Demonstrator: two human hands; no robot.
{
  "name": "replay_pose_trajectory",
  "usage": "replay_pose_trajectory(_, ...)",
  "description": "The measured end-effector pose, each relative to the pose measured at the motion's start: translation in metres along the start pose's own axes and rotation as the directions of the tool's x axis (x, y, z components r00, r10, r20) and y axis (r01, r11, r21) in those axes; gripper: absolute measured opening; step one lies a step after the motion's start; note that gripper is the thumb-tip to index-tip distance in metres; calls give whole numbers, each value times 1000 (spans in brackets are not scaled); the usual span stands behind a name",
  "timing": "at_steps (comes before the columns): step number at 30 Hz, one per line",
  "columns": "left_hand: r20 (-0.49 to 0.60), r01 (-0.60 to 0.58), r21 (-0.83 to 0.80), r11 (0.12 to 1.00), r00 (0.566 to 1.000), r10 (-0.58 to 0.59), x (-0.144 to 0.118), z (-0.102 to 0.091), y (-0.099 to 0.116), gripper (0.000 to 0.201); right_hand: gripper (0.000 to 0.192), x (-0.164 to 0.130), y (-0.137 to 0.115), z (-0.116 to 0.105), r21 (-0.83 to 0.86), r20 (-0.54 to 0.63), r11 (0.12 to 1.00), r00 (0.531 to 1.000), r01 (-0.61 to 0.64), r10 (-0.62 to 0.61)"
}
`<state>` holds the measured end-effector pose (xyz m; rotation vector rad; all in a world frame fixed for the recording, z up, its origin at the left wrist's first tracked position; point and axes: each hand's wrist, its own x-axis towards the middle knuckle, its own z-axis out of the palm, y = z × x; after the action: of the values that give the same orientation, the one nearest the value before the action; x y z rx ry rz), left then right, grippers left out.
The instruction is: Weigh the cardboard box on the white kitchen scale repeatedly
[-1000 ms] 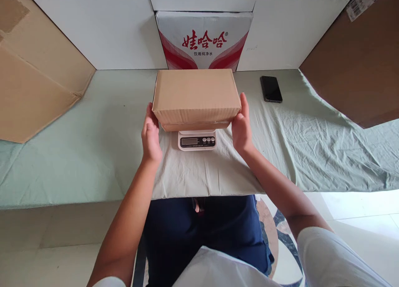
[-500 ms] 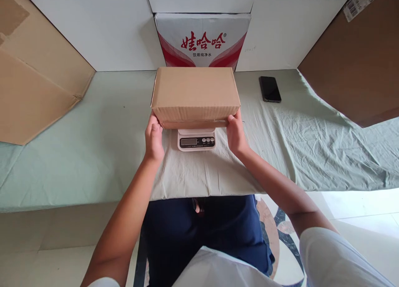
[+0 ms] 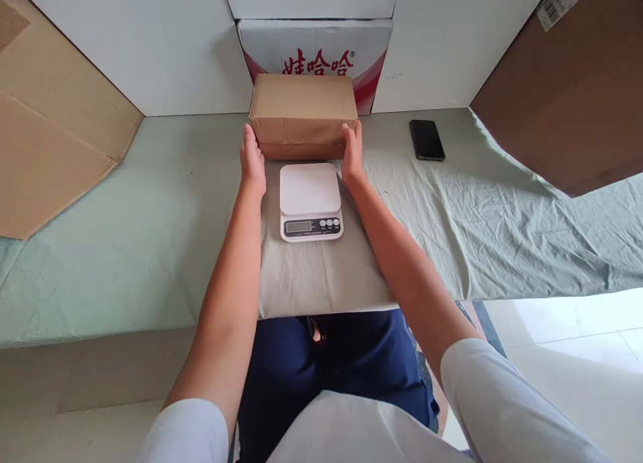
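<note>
Between my two hands is a closed brown cardboard box (image 3: 304,108), behind the scale and in front of the printed carton. My left hand (image 3: 252,158) grips its left end, and my right hand (image 3: 352,151) grips the right end with the thumb on the front face. Whether the box's underside touches the cloth is hard to tell. A white kitchen scale (image 3: 310,191) lies on the cloth just nearer to me, its plate bare and its small display dark.
A black smartphone (image 3: 426,140) lies on the green cloth (image 3: 165,215) to the right. White panels and a red-and-white carton (image 3: 314,37) stand along the back. Large cardboard pieces flank the table at left (image 3: 60,128) and right (image 3: 562,101).
Both hands have moved the cardboard box away from me, from over the scale to behind it. The scale's plate, hidden before, now shows. The view has shifted slightly.
</note>
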<state>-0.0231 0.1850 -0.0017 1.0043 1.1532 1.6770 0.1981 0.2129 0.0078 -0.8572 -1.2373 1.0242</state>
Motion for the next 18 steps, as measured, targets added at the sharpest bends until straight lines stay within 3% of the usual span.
replay_pose_trajectory(6,8,-23,29,999,1000,23,-7,-1,-17,97,71,3,25,-8,-74,-5,997,1000,-23,23)
replay_pose_trajectory(9,-81,-19,85,996,996,25,-2,-19,-5,99,75,18,36,-24,-37,-50,998,998,-42,40)
replay_pose_trajectory(11,-163,-7,115,993,986,26,2,-43,10,101,77,33,40,-46,15,-80,999,996,-31,32)
replay_pose_trajectory(14,-199,-23,124,992,979,47,2,-74,32,98,77,55,43,-84,84,-135,995,989,-50,61)
replay_pose_trajectory(16,-204,-25,99,995,978,45,-1,-79,39,93,82,62,43,-100,77,-167,992,979,-102,113)
replay_pose_trajectory(18,-181,-9,81,997,983,24,-4,-70,38,88,93,61,46,-100,54,-159,987,975,-151,158)
